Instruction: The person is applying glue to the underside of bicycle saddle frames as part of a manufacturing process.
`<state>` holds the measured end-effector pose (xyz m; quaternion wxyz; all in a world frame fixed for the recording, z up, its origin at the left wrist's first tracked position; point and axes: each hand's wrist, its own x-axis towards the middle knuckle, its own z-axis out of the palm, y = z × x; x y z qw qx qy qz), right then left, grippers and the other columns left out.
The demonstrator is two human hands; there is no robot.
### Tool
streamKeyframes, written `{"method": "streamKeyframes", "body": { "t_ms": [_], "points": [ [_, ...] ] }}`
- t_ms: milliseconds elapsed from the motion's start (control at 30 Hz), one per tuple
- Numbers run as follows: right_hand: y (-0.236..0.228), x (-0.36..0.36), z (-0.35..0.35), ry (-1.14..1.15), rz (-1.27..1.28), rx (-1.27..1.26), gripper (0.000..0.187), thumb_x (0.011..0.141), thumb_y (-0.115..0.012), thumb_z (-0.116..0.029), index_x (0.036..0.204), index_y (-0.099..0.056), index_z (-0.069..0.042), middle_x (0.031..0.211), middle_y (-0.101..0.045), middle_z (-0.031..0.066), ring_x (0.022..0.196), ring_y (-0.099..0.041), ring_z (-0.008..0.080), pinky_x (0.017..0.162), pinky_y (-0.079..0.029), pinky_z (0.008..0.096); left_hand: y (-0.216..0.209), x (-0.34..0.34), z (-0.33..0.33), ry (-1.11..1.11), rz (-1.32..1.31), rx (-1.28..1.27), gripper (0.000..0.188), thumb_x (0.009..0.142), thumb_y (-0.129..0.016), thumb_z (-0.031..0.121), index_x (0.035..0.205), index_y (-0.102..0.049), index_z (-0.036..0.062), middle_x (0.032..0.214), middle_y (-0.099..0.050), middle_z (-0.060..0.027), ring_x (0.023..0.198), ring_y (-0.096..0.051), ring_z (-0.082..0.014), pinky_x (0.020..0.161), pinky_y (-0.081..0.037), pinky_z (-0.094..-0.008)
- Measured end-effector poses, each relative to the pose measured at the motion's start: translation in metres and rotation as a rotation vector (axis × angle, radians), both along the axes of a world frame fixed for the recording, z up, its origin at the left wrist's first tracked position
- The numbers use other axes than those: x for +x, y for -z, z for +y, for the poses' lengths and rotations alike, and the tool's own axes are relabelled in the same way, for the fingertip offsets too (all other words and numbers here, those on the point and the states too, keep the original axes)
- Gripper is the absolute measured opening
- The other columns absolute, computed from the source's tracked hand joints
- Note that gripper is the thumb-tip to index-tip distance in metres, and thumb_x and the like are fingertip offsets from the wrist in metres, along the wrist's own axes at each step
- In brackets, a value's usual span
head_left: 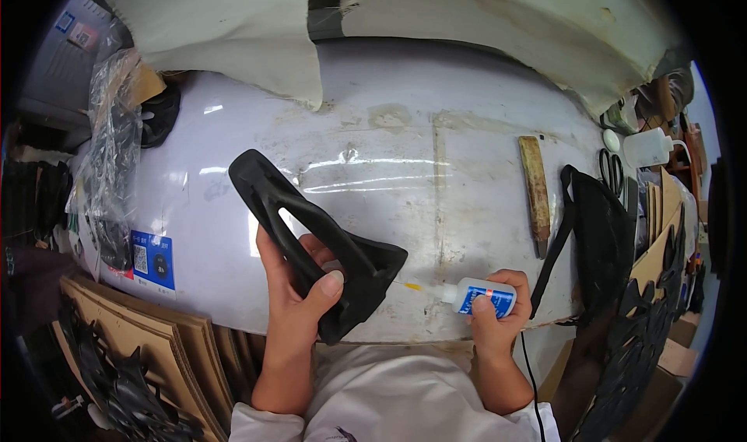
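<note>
My left hand (299, 286) is closed around a black bicycle saddle (268, 185), thumb pressing on its side and fingers under it. The saddle is tilted, its narrow nose pointing far left and its wide end toward me, with a long slot through its middle. To the right, my right hand (498, 317) grips a small glue bottle (496, 297) with a white body and blue label. The bottle lies nearly level, its white neck toward the saddle. A small yellow nozzle piece (412, 286) shows between bottle and saddle; its link to the bottle is hard to make out.
A worn flat bar tool (534, 193) lies on the white table (373, 162) at the right. Beyond it are a black pouch-like piece (607, 232), scissors (611, 171) and a white squeeze bottle (647, 148). Pale sheet material (506, 14) covers the back; cardboard (156, 341) stands front left.
</note>
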<state>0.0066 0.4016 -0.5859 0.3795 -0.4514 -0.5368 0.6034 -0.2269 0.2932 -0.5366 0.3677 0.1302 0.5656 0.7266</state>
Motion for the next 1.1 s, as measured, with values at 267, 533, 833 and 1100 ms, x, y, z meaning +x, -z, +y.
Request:
{"method": "streamKeyframes", "body": {
  "t_ms": [267,533,833,1100],
  "points": [
    [-0.009,-0.012,0.0,-0.056,-0.045,0.053,0.034,0.08,-0.08,-0.008,0.103,-0.057,-0.002,0.088,-0.061,0.0024,0.076,-0.056,0.0058,0.068,-0.048,0.0214,-0.003,0.002,0.002,-0.012,0.051,-0.052,0.102,0.084,-0.076,0.025,0.156,-0.004,0.0127,0.12,-0.055,-0.0156,0.108,-0.059,-0.0255,0.09,-0.05,-0.0392],
    [-0.011,-0.015,-0.001,-0.061,-0.056,0.08,0.035,0.08,-0.081,-0.008,0.104,-0.056,-0.002,0.087,-0.062,0.0026,0.076,-0.057,0.006,0.068,-0.049,0.0217,-0.001,0.004,-0.002,0.005,0.065,-0.049,0.102,0.084,-0.076,0.022,0.156,-0.004,0.0137,0.126,-0.051,-0.014,0.111,-0.058,-0.0266,0.089,-0.051,-0.0384],
    [-0.015,-0.019,-0.001,-0.035,-0.116,0.074,0.036,0.08,-0.08,-0.018,0.103,-0.056,-0.004,0.087,-0.058,0.0012,0.074,-0.053,0.0056,0.068,-0.045,0.0206,-0.002,0.005,0.0,0.024,0.063,-0.01,0.101,0.085,-0.074,0.017,0.156,-0.002,0.0138,0.127,-0.051,-0.0147,0.114,-0.058,-0.0279,0.089,-0.055,-0.0413],
    [-0.012,-0.011,-0.001,-0.05,-0.139,0.178,0.036,0.078,-0.082,-0.008,0.103,-0.057,-0.002,0.087,-0.062,0.0032,0.074,-0.056,0.0061,0.068,-0.048,0.0215,-0.005,0.007,0.0,0.035,0.07,-0.01,0.101,0.086,-0.073,0.016,0.156,-0.001,0.0143,0.127,-0.052,-0.0148,0.115,-0.057,-0.0278,0.091,-0.054,-0.0428]
  ]
}}
